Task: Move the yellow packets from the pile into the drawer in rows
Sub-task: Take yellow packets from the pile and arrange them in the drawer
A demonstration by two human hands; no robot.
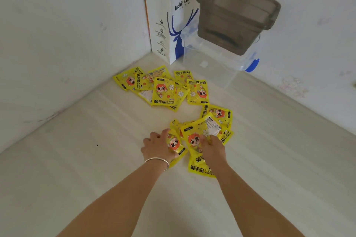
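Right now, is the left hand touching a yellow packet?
Touching. The head view shows the left hand with its fingers curled over a yellow packet at the near pile's left edge, no gap between them.

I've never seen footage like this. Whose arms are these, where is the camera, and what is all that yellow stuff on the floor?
There is no machine: a person wears the camera on their head, looking down at their own arms. The left hand, with a silver bracelet, and the right hand each grip a yellow packet from the near pile. A second pile lies farther off on the pale surface. In the corner stand a paper coffee bag, a brown bin and a clear container beneath it.
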